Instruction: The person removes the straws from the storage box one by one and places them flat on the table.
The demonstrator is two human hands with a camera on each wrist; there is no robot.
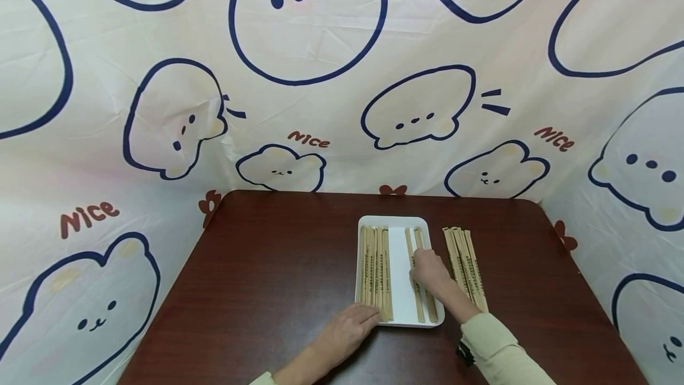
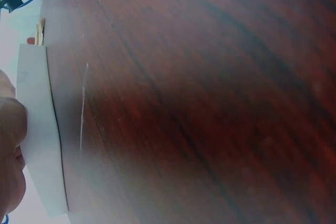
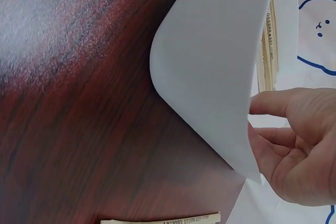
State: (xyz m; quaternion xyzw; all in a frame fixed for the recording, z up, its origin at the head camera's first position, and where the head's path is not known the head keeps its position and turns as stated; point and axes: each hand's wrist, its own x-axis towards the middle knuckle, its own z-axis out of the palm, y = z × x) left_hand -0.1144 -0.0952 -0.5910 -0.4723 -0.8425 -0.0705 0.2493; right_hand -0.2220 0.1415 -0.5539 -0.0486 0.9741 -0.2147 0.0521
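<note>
A white rectangular tray [image 1: 401, 266] lies on the table, with several paper-wrapped chopsticks [image 1: 376, 266] side by side along its left half. At the front left corner my left hand [image 1: 347, 328] holds the tray's edge; its fingers [image 2: 11, 124] overlap the outer wall in the left wrist view. My right hand [image 1: 429, 269] reaches over the right rim and pinches a wrapped pair of chopsticks [image 1: 418, 299] lying lengthwise in the tray's right part. In the right wrist view the raised wall hides the fingertips of my right hand [image 3: 304, 145].
Just right of the tray, several more wrapped chopsticks [image 1: 464, 260] lie fanned on the dark brown wooden table [image 1: 278, 254]. A cream cloth [image 1: 342, 106] printed with cartoon bears hangs behind the table and on both sides.
</note>
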